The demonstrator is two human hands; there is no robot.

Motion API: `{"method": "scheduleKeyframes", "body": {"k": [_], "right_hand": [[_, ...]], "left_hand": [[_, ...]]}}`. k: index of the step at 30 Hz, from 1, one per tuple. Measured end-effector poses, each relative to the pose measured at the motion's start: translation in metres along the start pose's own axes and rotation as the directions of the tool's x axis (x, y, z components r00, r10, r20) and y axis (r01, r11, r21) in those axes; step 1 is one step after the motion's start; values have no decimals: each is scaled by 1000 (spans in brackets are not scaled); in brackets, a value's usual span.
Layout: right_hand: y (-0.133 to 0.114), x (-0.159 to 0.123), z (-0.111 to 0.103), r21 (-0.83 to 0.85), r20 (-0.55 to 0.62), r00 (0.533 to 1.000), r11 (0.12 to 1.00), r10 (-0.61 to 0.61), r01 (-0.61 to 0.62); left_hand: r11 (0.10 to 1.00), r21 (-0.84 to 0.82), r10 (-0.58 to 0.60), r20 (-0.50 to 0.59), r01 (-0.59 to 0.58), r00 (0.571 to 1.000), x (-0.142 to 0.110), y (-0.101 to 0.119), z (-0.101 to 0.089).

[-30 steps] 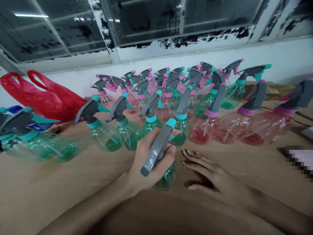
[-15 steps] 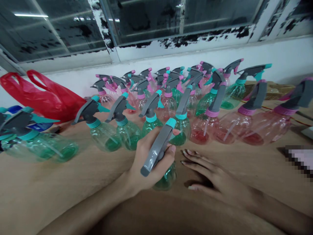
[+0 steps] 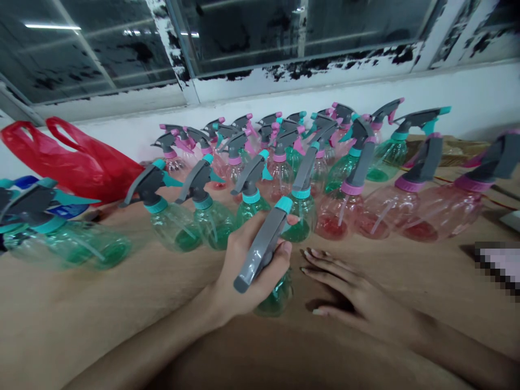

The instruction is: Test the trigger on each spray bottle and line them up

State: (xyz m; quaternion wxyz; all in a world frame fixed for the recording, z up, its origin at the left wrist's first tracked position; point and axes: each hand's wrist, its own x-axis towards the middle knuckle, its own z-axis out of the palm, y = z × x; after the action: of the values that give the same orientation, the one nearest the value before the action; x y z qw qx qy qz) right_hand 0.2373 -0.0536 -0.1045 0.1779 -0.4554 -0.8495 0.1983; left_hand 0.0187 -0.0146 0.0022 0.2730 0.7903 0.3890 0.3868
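Green and clear-bodied, the trigger spray bottle point(image 3: 277, 299) stands on the worktop point(image 3: 130, 292), its grey spray head point(image 3: 262, 249) slanting away and rightward to a teal nozzle point(image 3: 284, 204). The left hand point(image 3: 231, 273) grasps it below that head; the right hand point(image 3: 363, 295), empty, rests open just right of it.
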Motion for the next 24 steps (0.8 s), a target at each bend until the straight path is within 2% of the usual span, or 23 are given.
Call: {"method": "scheduleKeyframes", "body": {"k": [14, 19, 24], "right_hand": [[3, 0, 1, -12, 11, 1000, 1000, -26, 26], [3, 0, 1, -2, 4, 1000, 1000, -25, 25], [2, 0, 1, 3, -4, 1000, 1000, -23, 23]], "left_hand": [[998, 28, 55, -23, -54, 998, 1, 0, 0], [998, 59, 13, -11, -12, 1000, 0, 0, -1], [997, 31, 73, 3, -73, 997, 2, -2, -4]]}}
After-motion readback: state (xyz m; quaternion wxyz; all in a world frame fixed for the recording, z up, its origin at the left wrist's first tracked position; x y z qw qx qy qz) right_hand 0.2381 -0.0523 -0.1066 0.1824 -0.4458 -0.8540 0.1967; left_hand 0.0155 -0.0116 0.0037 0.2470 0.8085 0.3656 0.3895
